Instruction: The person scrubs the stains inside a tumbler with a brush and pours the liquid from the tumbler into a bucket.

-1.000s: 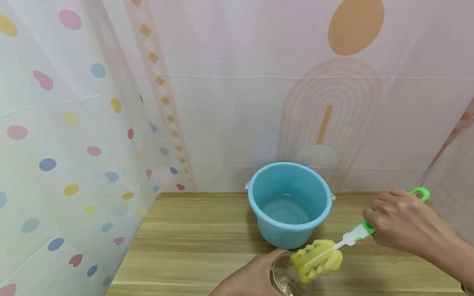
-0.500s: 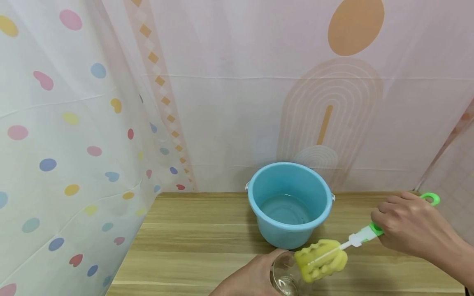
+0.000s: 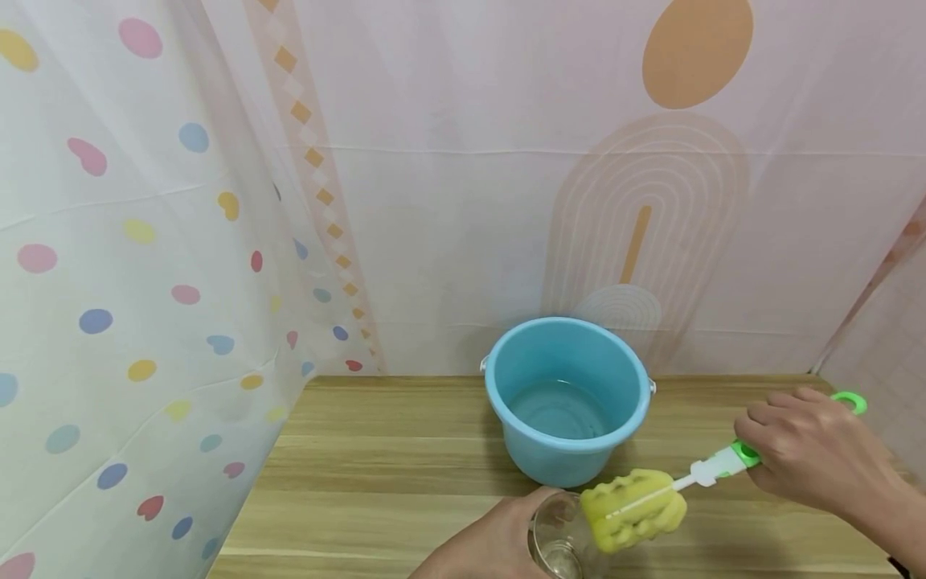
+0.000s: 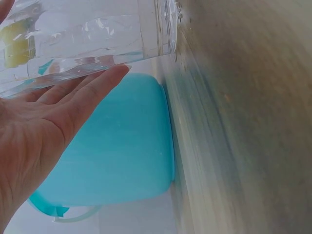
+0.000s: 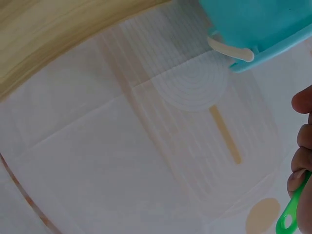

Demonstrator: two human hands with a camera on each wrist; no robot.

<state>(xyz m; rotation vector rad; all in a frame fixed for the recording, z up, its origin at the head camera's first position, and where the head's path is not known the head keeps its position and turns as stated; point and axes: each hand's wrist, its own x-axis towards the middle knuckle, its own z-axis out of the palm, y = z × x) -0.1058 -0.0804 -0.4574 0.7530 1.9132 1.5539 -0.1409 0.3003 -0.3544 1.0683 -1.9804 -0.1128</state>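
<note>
My left hand [image 3: 486, 540] holds a clear drinking glass [image 3: 553, 531] at the lower middle of the head view. In the left wrist view, that hand's fingers [image 4: 90, 92] lie along the wall of the glass [image 4: 107, 34], whose base is at the wooden surface. My right hand [image 3: 817, 446] grips the green and white handle [image 3: 727, 462] of a sponge bottle brush. Its yellow sponge head [image 3: 637, 511] is at the rim of the glass, tilted down to the left; whether it touches the rim I cannot tell. The right wrist view shows the curled fingers [image 5: 303, 158] and the handle's green loop [image 5: 288, 219].
A light blue bucket [image 3: 567, 462] with a little water [image 3: 557, 408] in its bottom stands just behind the glass and brush. Wooden tabletop [image 3: 376, 466] extends to the left. Patterned curtains [image 3: 448, 241] hang at the back and sides.
My right hand has moved right and slightly down, drawing the brush head a little away from the glass. The left hand, glass and bucket look still.
</note>
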